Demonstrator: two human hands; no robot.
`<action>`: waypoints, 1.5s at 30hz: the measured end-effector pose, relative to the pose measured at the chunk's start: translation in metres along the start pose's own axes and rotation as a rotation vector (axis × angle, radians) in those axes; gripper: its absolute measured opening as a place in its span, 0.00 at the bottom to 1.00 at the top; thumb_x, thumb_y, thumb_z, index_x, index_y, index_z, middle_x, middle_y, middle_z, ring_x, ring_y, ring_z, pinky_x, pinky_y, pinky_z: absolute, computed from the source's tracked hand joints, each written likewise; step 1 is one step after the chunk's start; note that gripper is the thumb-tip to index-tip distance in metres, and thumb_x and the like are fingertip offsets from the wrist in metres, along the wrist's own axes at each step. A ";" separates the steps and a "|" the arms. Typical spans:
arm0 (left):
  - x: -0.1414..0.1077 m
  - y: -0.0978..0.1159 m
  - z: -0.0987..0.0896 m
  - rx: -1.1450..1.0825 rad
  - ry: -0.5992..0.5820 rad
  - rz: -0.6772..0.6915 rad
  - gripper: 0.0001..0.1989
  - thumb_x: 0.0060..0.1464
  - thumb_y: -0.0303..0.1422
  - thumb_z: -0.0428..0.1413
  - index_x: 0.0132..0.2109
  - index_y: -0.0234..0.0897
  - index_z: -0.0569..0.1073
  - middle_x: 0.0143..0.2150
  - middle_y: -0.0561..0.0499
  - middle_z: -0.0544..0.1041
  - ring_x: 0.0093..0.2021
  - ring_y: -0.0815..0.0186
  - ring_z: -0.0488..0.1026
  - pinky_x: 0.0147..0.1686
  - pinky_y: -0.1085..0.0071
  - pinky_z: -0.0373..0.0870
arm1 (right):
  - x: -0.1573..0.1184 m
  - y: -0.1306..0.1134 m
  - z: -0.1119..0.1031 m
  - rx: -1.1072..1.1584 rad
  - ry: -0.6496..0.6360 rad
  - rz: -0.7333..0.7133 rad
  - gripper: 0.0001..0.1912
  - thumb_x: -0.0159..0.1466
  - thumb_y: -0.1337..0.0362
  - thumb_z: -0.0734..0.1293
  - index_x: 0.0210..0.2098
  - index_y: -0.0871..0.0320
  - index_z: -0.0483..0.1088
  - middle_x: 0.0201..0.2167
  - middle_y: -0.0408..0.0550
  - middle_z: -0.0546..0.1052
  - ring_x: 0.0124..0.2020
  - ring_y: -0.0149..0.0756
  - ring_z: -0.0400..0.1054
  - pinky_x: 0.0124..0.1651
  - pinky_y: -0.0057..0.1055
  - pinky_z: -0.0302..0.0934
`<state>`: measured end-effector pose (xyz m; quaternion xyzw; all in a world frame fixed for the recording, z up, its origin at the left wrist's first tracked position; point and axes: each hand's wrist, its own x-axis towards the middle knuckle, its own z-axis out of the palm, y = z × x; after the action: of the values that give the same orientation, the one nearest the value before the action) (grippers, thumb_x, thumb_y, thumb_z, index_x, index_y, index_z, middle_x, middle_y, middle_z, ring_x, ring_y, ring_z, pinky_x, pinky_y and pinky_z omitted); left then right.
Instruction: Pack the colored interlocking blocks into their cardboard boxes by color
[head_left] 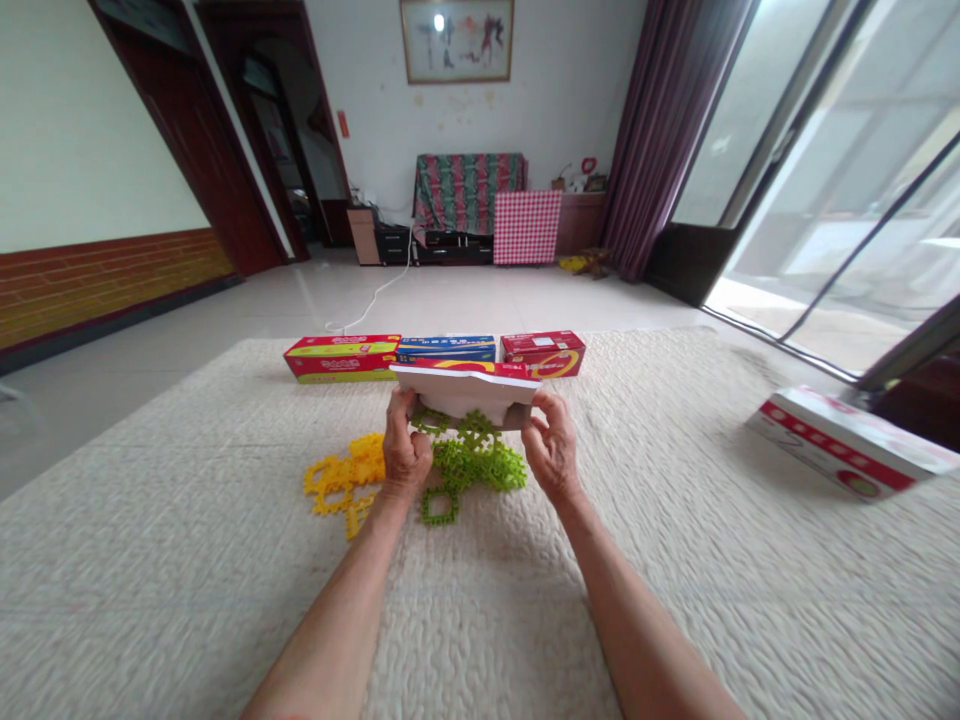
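A cardboard box [465, 388], red outside and pale inside, is tipped with its mouth towards me. My left hand [405, 452] is closed on its left end, and my right hand [551, 448] grips the right end. Green plastic notched building pieces [484, 466] lie heaped on the quilt below the mouth, with a few right at the opening. One square green piece [439, 507] sits a little nearer to me. Beside my left hand, yellow pieces of the same sort [341, 480] lie in a loose pile. The box's inside is mostly hidden.
On the cream quilt [225, 590], a red and yellow box [341, 360], a blue box [446, 348] and a red box [551, 350] stand in a row behind my hands. A white and red box [840, 450] lies at the right. A white cable [382, 290] crosses the floor beyond.
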<state>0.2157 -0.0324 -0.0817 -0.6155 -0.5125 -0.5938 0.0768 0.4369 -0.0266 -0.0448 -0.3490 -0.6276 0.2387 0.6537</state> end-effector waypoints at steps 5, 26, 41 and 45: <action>-0.002 -0.001 0.002 -0.052 0.024 0.080 0.38 0.44 0.19 0.47 0.65 0.33 0.57 0.67 0.38 0.62 0.68 0.54 0.58 0.65 0.57 0.60 | -0.001 0.008 0.004 -0.031 0.058 0.015 0.14 0.58 0.64 0.66 0.44 0.52 0.66 0.45 0.48 0.68 0.46 0.38 0.67 0.40 0.36 0.70; 0.000 0.017 0.003 -0.066 -0.091 0.203 0.39 0.44 0.19 0.46 0.66 0.39 0.59 0.65 0.42 0.65 0.67 0.56 0.59 0.62 0.57 0.63 | 0.002 0.032 -0.002 -0.400 0.226 -0.284 0.35 0.55 0.64 0.69 0.60 0.53 0.55 0.52 0.55 0.62 0.54 0.48 0.62 0.52 0.50 0.64; 0.008 0.043 -0.005 -0.154 -0.030 0.289 0.23 0.63 0.35 0.49 0.64 0.42 0.61 0.66 0.41 0.63 0.67 0.54 0.60 0.62 0.55 0.63 | 0.011 0.027 -0.005 -0.415 0.409 -0.336 0.38 0.58 0.62 0.70 0.64 0.46 0.51 0.52 0.51 0.59 0.53 0.45 0.63 0.55 0.51 0.63; 0.008 0.034 -0.007 -0.168 -0.079 0.227 0.21 0.63 0.33 0.49 0.62 0.42 0.64 0.64 0.42 0.66 0.64 0.56 0.63 0.62 0.57 0.64 | 0.003 0.030 0.002 -0.422 0.335 -0.338 0.37 0.58 0.63 0.69 0.64 0.46 0.52 0.51 0.51 0.62 0.51 0.44 0.64 0.53 0.50 0.65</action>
<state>0.2336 -0.0489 -0.0561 -0.6967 -0.3908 -0.5974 0.0712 0.4390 -0.0049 -0.0651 -0.4021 -0.5959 -0.0696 0.6917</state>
